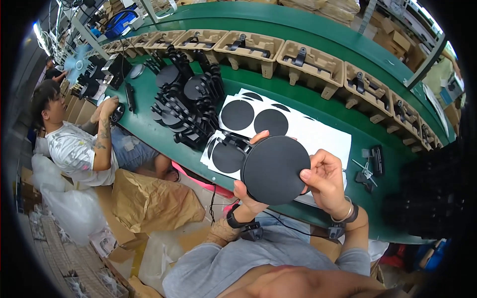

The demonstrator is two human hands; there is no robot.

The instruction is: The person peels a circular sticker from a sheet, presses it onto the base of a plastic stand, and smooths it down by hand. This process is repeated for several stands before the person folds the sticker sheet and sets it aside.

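Note:
I hold a round black disc-shaped part (276, 170) up in front of me over the green bench (318, 107). My left hand (247, 194) grips it from below and behind, thumb showing above its top edge. My right hand (324, 180) pinches its right rim with fingers and thumb. Under the disc lie white sheets (318, 134) carrying black round pads (237, 114). A heap of black stand parts (186, 107) is stacked to the left of the sheets.
Brown pulp trays (310, 67) holding black parts run along the conveyor behind. Small black parts and a tool (370, 166) lie right of the sheets. Another person (82, 144) sits at the bench to my left. Bags and cardboard boxes (149, 203) crowd the floor.

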